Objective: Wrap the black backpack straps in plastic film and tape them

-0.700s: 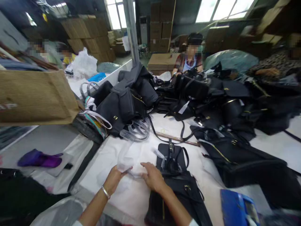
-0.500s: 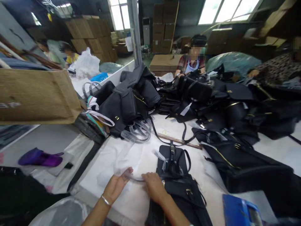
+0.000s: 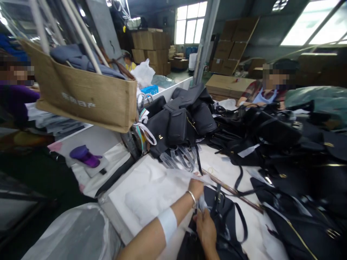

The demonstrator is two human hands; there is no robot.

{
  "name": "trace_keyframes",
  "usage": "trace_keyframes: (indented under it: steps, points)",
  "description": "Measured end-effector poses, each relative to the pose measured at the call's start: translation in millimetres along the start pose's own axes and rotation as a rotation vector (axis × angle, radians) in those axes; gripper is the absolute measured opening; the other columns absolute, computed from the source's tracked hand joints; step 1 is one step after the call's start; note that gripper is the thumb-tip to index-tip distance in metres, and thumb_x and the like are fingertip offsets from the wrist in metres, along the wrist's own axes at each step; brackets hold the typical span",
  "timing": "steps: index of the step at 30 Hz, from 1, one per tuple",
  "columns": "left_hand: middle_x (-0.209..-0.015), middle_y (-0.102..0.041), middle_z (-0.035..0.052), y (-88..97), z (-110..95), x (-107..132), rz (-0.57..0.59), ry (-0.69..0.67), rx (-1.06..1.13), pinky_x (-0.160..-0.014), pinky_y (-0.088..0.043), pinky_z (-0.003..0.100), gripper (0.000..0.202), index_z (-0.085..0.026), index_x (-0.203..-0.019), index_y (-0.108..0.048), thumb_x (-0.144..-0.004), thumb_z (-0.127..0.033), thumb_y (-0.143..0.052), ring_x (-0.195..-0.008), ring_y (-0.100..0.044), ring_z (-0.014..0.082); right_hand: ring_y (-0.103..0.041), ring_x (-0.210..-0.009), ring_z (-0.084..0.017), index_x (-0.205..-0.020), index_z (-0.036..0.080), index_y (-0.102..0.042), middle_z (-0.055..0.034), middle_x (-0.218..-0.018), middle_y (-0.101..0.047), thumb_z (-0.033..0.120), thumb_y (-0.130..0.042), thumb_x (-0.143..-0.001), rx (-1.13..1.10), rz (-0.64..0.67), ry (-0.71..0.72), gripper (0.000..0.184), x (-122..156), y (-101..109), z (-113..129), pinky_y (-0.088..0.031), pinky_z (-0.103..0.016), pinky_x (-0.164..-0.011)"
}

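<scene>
Hands [image 3: 195,188] [image 3: 207,228] shifted to black backpack [image 3: 230,213], holding crumpled translucent plastic film [image 3: 201,203].

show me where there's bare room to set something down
White table shows between the backpack by the right hand, the brown rod and the gold-zipped bag. A broader patch lies left of the left forearm, though rumpled sheeting may cover it. Crowded: the far side, heaped with black bags.

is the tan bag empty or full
Not empty: blue material rises above the rim of the tan bag; how full below, I cannot tell.
</scene>
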State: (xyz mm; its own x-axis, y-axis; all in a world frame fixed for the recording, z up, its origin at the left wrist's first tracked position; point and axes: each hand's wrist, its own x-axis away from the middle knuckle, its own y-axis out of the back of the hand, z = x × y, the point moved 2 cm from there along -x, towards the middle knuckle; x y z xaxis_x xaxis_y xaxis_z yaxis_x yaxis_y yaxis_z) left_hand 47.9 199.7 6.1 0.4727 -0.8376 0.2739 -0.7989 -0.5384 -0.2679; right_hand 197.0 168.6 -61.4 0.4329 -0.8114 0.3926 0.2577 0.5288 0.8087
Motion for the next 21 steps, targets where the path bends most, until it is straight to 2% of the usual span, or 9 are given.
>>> trace_keyframes:
  steps: [2,4,5,7,10,13,15,17,21]
  points:
    - [-0.115,-0.06,0.0078,-11.1,14.2,7.3,-0.059,0.017,-0.208,-0.085,-0.05,0.04,0.025,-0.018,-0.108,-0.059,-0.087,-0.032,-0.055,-0.098,-0.06,0.0197,-0.067,-0.073,-0.025,-0.101,0.017,-0.052,-0.0115,-0.08,-0.069,0.033,-0.025,-0.093,0.153,-0.051,-0.031,0.032,-4.0,3.9,-8.6,-0.043,-0.031,-0.059]
    - [-0.111,-0.062,0.0067,10.3,25.8,31.0,-0.122,0.042,-0.417,-0.087,-0.048,0.042,0.023,-0.018,-0.105,-0.06,-0.087,-0.032,-0.055,-0.096,-0.06,0.0193,-0.067,-0.078,-0.025,-0.097,0.017,-0.054,-0.013,-0.085,-0.067,0.03,-0.03,-0.091,0.293,-0.132,0.046,0.028,-5.6,6.7,-14.5,-0.044,-0.03,-0.062]
    - [-0.109,-0.063,0.0067,33.5,28.0,46.0,-0.165,0.06,-0.519,-0.088,-0.047,0.043,0.024,-0.017,-0.105,-0.06,-0.087,-0.031,-0.054,-0.097,-0.06,0.0202,-0.066,-0.081,-0.024,-0.094,0.017,-0.055,-0.013,-0.087,-0.066,0.028,-0.032,-0.09,0.34,-0.175,0.089,0.026,-5.7,7.3,-16.6,-0.044,-0.03,-0.064]
    - [-0.113,-0.062,0.0103,97.3,22.8,74.7,-0.29,0.098,-0.727,-0.094,-0.043,0.04,0.023,-0.018,-0.106,-0.06,-0.09,-0.025,-0.045,-0.107,-0.056,0.0235,-0.065,-0.083,-0.023,-0.089,0.017,-0.056,-0.0121,-0.089,-0.064,0.026,-0.033,-0.09,0.402,-0.229,0.13,0.024,-5.6,6.8,-19.5,-0.044,-0.028,-0.064]
    - [-0.133,-0.047,0.0135,198.2,2.1,100.5,-0.463,0.155,-1.017,-0.104,-0.031,0.039,0.031,-0.016,-0.116,-0.053,-0.088,-0.014,-0.04,-0.129,-0.037,0.0247,-0.066,-0.081,-0.022,-0.092,0.018,-0.056,-0.0107,-0.089,-0.065,0.025,-0.034,-0.089,0.384,-0.223,0.121,0.023,-7.1,3.3,-22.1,-0.045,-0.028,-0.063]
    - [-0.121,-0.054,0.0141,263.6,-5.8,107.8,-0.465,0.276,-1.225,-0.097,-0.035,0.042,0.026,-0.014,-0.103,-0.058,-0.077,-0.013,-0.058,-0.12,-0.044,0.0282,-0.066,-0.088,-0.023,-0.105,0.017,-0.053,-0.012,-0.098,-0.065,0.025,-0.035,-0.089,0.284,-0.172,0.154,0.025,-9.3,-0.3,-25.5,-0.048,-0.029,-0.068]
    - [-0.101,-0.062,0.0084,285.6,-1.3,109.3,-0.404,0.366,-1.313,-0.09,-0.04,0.042,0.014,-0.014,-0.089,-0.061,-0.076,-0.02,-0.064,-0.105,-0.054,0.0253,-0.064,-0.095,-0.023,-0.114,0.017,-0.048,-0.0125,-0.107,-0.064,0.028,-0.036,-0.088,0.194,-0.143,0.225,0.03,-8.9,-0.3,-29.5,-0.05,-0.031,-0.074]
    - [-0.087,-0.064,0.0029,296.3,5.2,111.4,-0.337,0.429,-1.369,-0.082,-0.045,0.04,0.016,-0.014,-0.081,-0.061,-0.081,-0.03,-0.062,-0.089,-0.059,0.0196,-0.062,-0.102,-0.025,-0.12,0.017,-0.045,-0.0136,-0.114,-0.062,0.033,-0.039,-0.088,0.115,-0.169,0.311,0.036,-5.7,3.6,-33.7,-0.05,-0.034,-0.081]
    - [-0.072,-0.064,0.0017,298.0,6.0,120.9,-0.253,0.411,-1.448,-0.073,-0.045,0.035,0.026,-0.015,-0.072,-0.061,-0.086,-0.034,-0.053,-0.072,-0.06,0.0173,-0.059,-0.105,-0.029,-0.121,0.014,-0.048,-0.0166,-0.11,-0.062,0.039,-0.04,-0.089,0.031,-0.357,0.389,0.041,12.6,20.2,-33.1,-0.046,-0.042,-0.09]
